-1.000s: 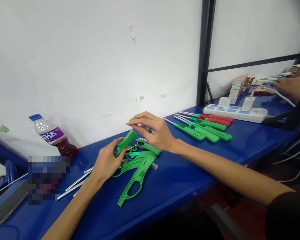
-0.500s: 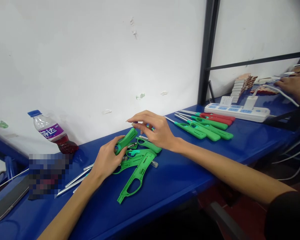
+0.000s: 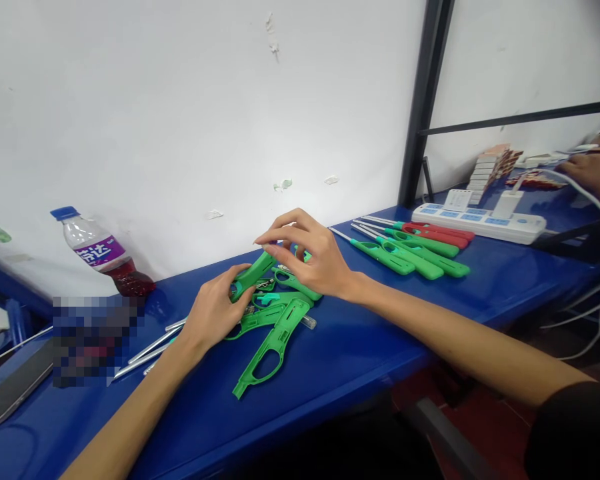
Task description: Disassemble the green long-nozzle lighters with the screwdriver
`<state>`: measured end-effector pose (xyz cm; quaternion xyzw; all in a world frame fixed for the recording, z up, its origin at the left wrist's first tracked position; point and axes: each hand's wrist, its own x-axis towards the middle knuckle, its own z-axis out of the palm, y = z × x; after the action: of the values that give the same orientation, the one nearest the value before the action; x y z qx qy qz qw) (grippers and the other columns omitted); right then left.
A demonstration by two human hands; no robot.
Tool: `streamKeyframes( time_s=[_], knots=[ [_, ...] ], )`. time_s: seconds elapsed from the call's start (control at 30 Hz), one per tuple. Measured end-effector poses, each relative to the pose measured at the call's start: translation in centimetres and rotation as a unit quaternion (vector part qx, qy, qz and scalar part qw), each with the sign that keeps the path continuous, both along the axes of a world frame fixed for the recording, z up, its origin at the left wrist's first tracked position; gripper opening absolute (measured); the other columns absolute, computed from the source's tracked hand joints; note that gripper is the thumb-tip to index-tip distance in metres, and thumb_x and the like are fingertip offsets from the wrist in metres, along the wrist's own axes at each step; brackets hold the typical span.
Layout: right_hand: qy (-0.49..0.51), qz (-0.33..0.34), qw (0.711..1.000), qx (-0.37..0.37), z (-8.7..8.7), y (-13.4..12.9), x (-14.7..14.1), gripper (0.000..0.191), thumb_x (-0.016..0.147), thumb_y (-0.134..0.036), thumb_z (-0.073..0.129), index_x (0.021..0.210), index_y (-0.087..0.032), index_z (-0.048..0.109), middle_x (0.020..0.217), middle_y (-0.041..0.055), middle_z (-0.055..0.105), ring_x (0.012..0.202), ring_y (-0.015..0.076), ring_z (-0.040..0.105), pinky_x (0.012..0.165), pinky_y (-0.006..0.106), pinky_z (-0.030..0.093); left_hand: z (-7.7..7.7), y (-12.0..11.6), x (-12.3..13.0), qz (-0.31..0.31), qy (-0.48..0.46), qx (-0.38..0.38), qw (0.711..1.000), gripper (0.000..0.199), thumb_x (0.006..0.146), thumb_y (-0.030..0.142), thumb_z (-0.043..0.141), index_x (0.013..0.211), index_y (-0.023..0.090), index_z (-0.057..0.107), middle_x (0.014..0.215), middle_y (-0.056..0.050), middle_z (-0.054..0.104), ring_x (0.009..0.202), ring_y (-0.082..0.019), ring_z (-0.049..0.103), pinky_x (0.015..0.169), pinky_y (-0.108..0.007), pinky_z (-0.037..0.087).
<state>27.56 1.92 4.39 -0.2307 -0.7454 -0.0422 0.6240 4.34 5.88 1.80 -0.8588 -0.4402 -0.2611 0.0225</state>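
My left hand (image 3: 217,307) is closed around a green lighter handle (image 3: 255,272), its end slanting up to the right. At that upper end are the pinched thumb and index finger of my right hand (image 3: 307,250); whatever lies between them is too small to make out. Below the hands is a loose green handle shell half (image 3: 273,347), its inner side up. Around it lie more green handle parts (image 3: 297,283) and a clear small tube (image 3: 309,322). Several thin metal tubes (image 3: 147,353) rest on the table left of my left wrist.
Long-reach lighters, green (image 3: 413,259) and red (image 3: 443,233), lie in a row at the right. Behind them is a white power strip (image 3: 480,221). A drink bottle (image 3: 103,250) leans on the wall at left, near a phone (image 3: 17,387). Another person's hand (image 3: 593,175) shows far right.
My right fingers have come down onto the upper end of the handle, where a small dark thing showed between them before. The left hand keeps its hold. The view has shifted slightly.
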Motion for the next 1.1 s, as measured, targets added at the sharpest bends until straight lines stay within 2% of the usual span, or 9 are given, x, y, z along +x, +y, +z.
streamKeyframes(
  time_s=[0.13,0.3,0.5,0.63,0.8,1.1],
  knots=[
    [0.004,-0.005,1.0,0.002,0.0,0.1,-0.01,0.017,0.101,-0.023,0.06,0.111,-0.025,0.074,0.106,0.0026,0.065,0.078,0.01,0.061,0.061,0.025,0.052,-0.09,0.04,-0.05,-0.001,0.004,0.0,1.0,0.045,0.096,0.043,0.056,0.137,0.024,0.059,0.079,0.0,0.07,0.072,-0.021,0.068,0.078,-0.033,0.052],
    [0.002,0.002,1.0,-0.002,0.01,-0.09,-0.03,0.02,0.1,-0.019,0.06,0.116,-0.023,0.071,0.11,0.003,0.069,0.082,0.0107,0.064,0.069,0.026,0.057,-0.18,0.07,-0.02,-0.001,0.006,0.002,1.0,0.045,0.095,0.043,0.057,0.136,0.023,0.06,0.083,-0.001,0.071,0.074,-0.021,0.068,0.078,-0.032,0.051],
    [0.004,-0.006,1.0,0.008,0.06,-0.12,-0.04,0.022,0.102,-0.016,0.055,0.113,-0.023,0.072,0.113,0.0045,0.068,0.089,0.0118,0.066,0.067,0.026,0.056,-0.06,0.06,0.1,0.0,0.006,0.005,1.0,0.045,0.095,0.043,0.057,0.136,0.023,0.06,0.086,-0.002,0.072,0.074,-0.021,0.067,0.077,-0.032,0.051],
    [-0.002,-0.009,1.0,-0.002,0.05,-0.08,-0.04,0.019,0.101,-0.019,0.058,0.113,-0.024,0.072,0.115,0.0045,0.066,0.084,0.011,0.064,0.059,0.024,0.051,0.0,0.0,0.11,0.0,0.006,0.003,1.0,0.046,0.096,0.043,0.057,0.136,0.023,0.06,0.085,-0.002,0.072,0.075,-0.021,0.068,0.078,-0.033,0.052],
    [-0.027,-0.001,1.0,0.004,-0.09,-0.03,0.02,0.017,0.1,-0.019,0.059,0.11,-0.023,0.072,0.117,0.0039,0.065,0.077,0.0088,0.064,0.061,0.026,0.051,-0.04,0.03,0.04,0.0,0.005,-0.001,1.0,0.046,0.096,0.043,0.056,0.138,0.022,0.059,0.081,-0.001,0.071,0.072,-0.021,0.068,0.078,-0.033,0.052],
    [-0.036,-0.008,0.999,0.003,-0.03,-0.07,0.16,0.015,0.1,-0.02,0.06,0.107,-0.023,0.072,0.117,0.0035,0.065,0.077,0.0088,0.064,0.06,0.026,0.05,0.04,-0.09,0.1,-0.001,0.006,-0.002,1.0,0.046,0.095,0.042,0.057,0.137,0.023,0.059,0.078,-0.001,0.07,0.072,-0.022,0.069,0.079,-0.034,0.052]
  ],
)
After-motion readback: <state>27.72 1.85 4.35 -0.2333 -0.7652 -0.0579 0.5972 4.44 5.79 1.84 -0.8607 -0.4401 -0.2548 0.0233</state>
